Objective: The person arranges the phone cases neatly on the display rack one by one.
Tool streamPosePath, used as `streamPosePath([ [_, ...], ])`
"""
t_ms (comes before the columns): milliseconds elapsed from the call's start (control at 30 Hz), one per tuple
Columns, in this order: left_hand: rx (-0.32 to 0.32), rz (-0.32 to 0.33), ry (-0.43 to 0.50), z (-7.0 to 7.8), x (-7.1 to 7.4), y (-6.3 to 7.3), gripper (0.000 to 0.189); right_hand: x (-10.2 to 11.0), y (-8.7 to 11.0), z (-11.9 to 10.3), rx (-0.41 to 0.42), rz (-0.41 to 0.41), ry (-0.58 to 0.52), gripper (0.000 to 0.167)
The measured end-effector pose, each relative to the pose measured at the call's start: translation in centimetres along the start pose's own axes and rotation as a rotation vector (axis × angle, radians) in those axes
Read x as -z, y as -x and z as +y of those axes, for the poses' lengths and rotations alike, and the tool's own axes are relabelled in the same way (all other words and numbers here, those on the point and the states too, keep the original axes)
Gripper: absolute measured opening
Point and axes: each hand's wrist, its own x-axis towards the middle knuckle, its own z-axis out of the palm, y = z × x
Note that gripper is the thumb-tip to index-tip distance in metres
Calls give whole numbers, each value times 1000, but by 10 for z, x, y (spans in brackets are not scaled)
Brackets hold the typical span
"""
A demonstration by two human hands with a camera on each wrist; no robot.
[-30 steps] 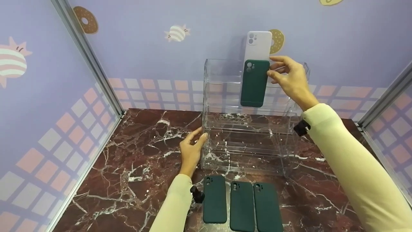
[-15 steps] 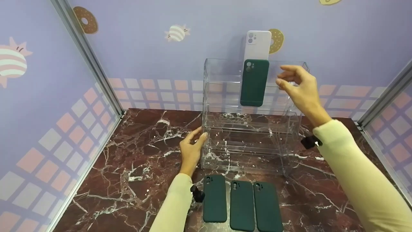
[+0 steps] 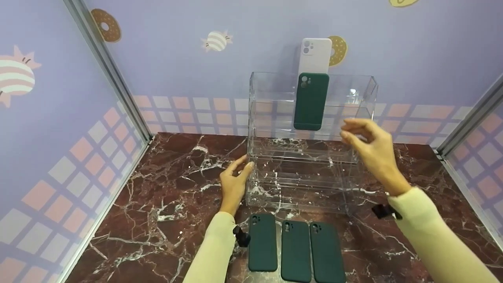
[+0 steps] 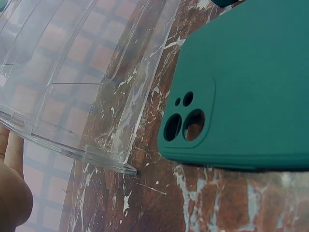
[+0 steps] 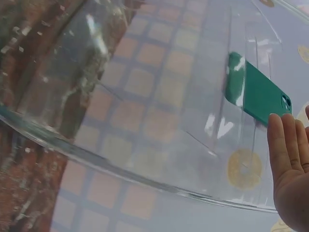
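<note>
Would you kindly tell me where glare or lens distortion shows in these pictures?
Head view: a small glint on the clear tiered rack, upper right; left wrist: the rack's long edge bows slightly; right wrist: white glare streaks on the rack, and its edge curves strongly.

the left arm [image 3: 210, 251] and the right arm [image 3: 444, 239], both sleeved in pale yellow, are stretched forward. the left hand [image 3: 232, 184] is held the lower, its fingers [image 3: 237, 162] extended and slightly bent, the thumb [image 3: 246, 170] set apart. the right hand [image 3: 372, 148] is raised higher, fingers loosely bent, the thumb brought near the fingertips.
</note>
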Motion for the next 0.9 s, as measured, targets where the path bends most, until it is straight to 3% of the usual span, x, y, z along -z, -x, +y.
streamPosePath([
  [567,30,11,0,0,-1,1,33,0,89,27,1,-65,77,37],
  [900,17,10,13,-2,-1,0,33,-1,132,47,-58,-102,155,35],
])
